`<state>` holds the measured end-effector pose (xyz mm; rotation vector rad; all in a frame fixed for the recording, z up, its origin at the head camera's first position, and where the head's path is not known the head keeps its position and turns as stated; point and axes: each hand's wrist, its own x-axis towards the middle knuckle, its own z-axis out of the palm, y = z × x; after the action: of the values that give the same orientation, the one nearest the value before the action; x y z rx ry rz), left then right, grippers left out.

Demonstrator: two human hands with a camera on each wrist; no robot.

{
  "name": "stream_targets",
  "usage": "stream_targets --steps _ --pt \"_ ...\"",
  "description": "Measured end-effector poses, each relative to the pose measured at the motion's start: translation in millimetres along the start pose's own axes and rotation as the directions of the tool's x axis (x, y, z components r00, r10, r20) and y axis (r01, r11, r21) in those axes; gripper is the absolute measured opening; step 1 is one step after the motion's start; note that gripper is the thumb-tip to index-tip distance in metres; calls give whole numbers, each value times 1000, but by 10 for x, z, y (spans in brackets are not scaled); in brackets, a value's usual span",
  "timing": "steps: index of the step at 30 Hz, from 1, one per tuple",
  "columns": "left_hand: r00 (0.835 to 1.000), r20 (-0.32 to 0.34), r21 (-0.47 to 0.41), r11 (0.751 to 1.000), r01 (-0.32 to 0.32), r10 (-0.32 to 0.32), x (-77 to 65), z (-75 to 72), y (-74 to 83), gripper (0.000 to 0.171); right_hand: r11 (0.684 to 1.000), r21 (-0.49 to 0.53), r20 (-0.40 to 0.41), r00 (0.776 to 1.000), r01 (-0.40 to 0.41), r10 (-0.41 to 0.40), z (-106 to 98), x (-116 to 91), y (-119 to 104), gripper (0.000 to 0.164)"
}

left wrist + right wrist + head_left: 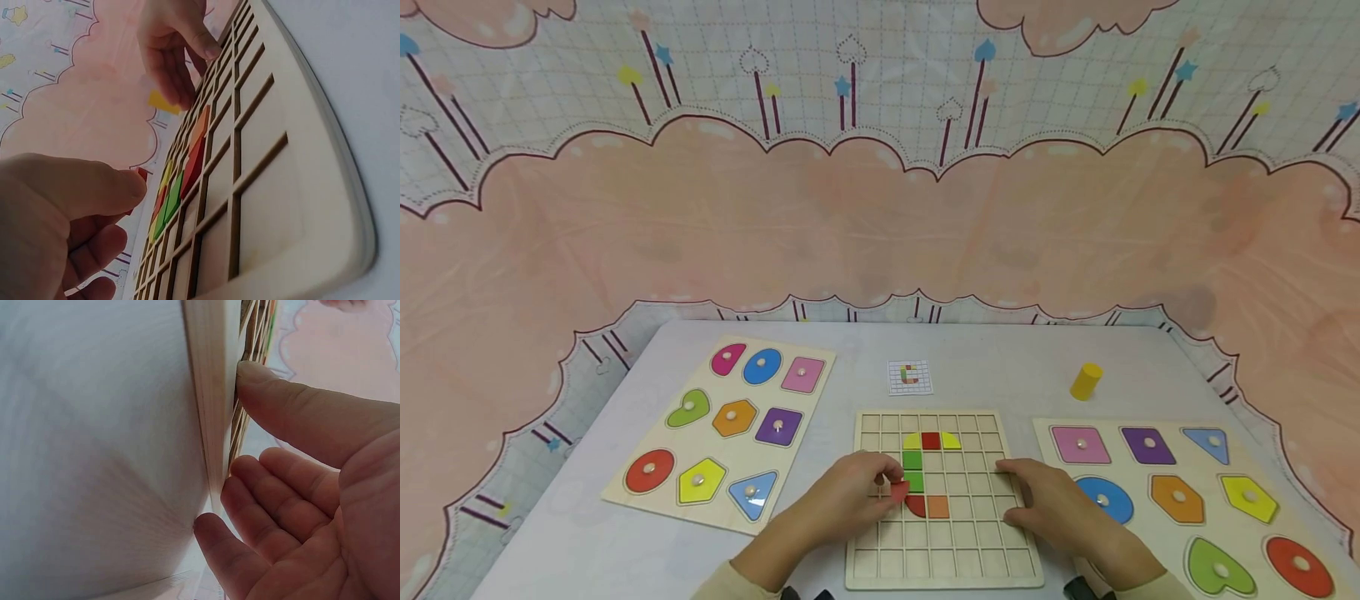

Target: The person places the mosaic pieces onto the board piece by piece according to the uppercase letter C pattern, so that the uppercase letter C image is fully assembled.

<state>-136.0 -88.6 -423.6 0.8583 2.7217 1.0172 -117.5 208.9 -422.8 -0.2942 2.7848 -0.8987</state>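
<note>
My left hand (848, 497) pinches a small red piece (900, 490) between thumb and fingers, over the left part of a wooden grid board (955, 569). In the left wrist view the piece, mostly hidden by the thumb, is above the grid. Set in the squares are a red square (931, 441) between two rounded yellow pieces (950, 440), two green squares (912, 459) in a column, a rounded red piece (915, 506) and an orange square (938, 507). At the board's right edge is my right hand (1056, 504), thumb on the rim and fingers loosely bent alongside.
Behind the board lies a small pattern card (910, 377). A yellow cylinder (1086, 382) stands at the back right. Knobbed shape puzzles flank the board, one on the left (737, 454) and one on the right (1138, 479). A patterned cloth (880, 233) hangs behind the table.
</note>
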Motion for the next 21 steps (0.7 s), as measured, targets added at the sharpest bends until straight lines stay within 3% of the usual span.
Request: stream_targets --steps 8,15,21 --pt "999 38 -12 1000 -8 8 99 71 74 12 1000 3 6 1000 -7 7 -5 0 -4 60" --pt "997 22 36 996 -81 80 194 160 122 12 1000 3 -2 1000 7 -7 -4 1 0 59" --pt "996 80 47 998 -48 44 251 238 176 16 1000 3 10 1000 -11 11 -8 5 -2 60"
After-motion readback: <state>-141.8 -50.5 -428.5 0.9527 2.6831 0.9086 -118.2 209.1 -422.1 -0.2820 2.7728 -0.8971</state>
